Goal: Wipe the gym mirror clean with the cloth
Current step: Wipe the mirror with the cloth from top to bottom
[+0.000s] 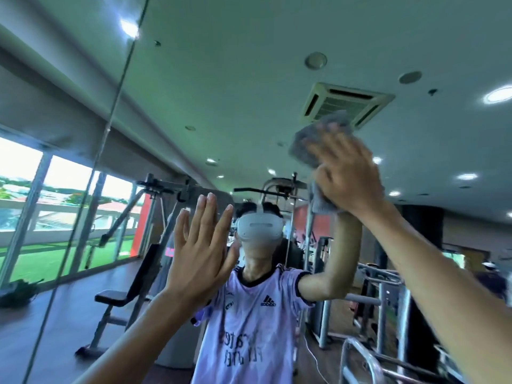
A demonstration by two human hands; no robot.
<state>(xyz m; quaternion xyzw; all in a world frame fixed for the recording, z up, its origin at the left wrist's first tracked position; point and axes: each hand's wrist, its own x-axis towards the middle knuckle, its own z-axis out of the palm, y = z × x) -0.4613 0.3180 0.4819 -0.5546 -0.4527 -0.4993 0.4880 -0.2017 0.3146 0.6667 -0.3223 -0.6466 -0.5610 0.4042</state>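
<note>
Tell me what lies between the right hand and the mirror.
The grey cloth, pressed against the mirror under the right hand; the head view shows it.

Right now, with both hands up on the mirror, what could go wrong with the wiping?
1. The left hand appears to lie bare and flat on the mirror; it may leave new prints.
2. The cloth is bunched under the right hand, with a part hanging loose; it may slip or smear.

cloth: grey, crumpled, pressed under fingers of right hand | mirror: upright, directly behind that hand
</note>
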